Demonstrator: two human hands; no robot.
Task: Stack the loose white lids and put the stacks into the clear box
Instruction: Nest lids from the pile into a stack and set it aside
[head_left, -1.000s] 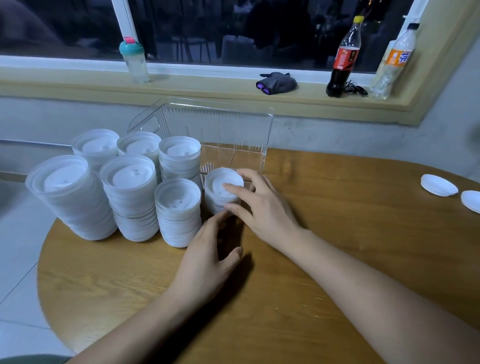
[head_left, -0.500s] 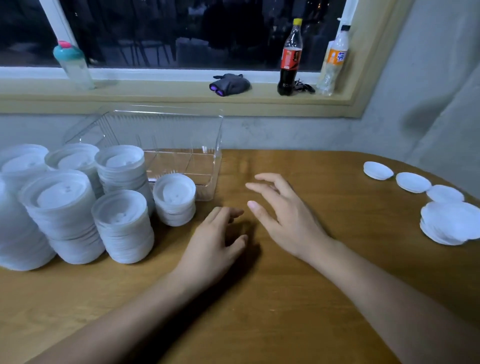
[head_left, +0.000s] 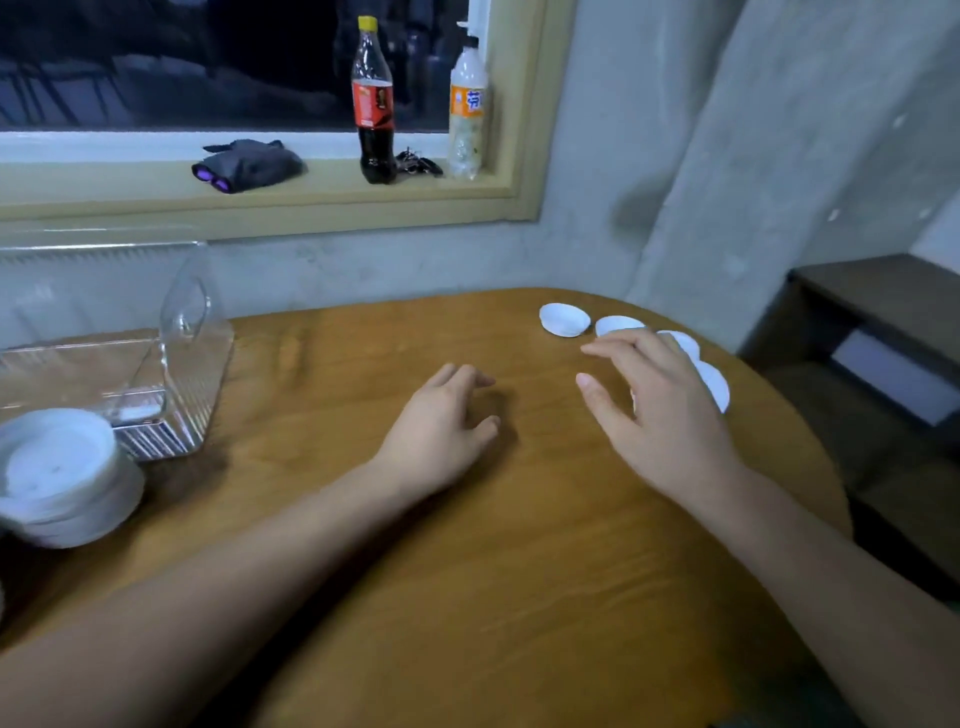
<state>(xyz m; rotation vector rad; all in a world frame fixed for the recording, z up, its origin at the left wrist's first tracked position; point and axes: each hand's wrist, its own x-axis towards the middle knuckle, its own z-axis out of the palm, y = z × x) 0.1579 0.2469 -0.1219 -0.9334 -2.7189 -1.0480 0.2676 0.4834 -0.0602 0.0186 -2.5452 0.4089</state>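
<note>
While both hands are out over the wooden table (head_left: 467, 597), neither one has hold of anything. The left hand (head_left: 441, 421) lies palm down on the wood with its fingers loosely bent, nothing in it. The right hand (head_left: 660, 415) is spread wide, fingers fairly straight, right at a row of loose white lids (head_left: 564, 319). Two of them lie in plain sight just past its fingertips, and a couple more peek out from behind its far side. Can't tell if the palm is actually touching the ones under it.

Well off to the left of the left hand is the clear box (head_left: 192, 364). A stack of white lids (head_left: 62, 473) stands on the table just beside the box's near corner, outside it.

Up past both hands, on the windowsill (head_left: 322, 192), there's a cola bottle (head_left: 373, 104), a bottle with an orange label (head_left: 467, 109) and a dark bundle of cloth (head_left: 249, 165).
</note>
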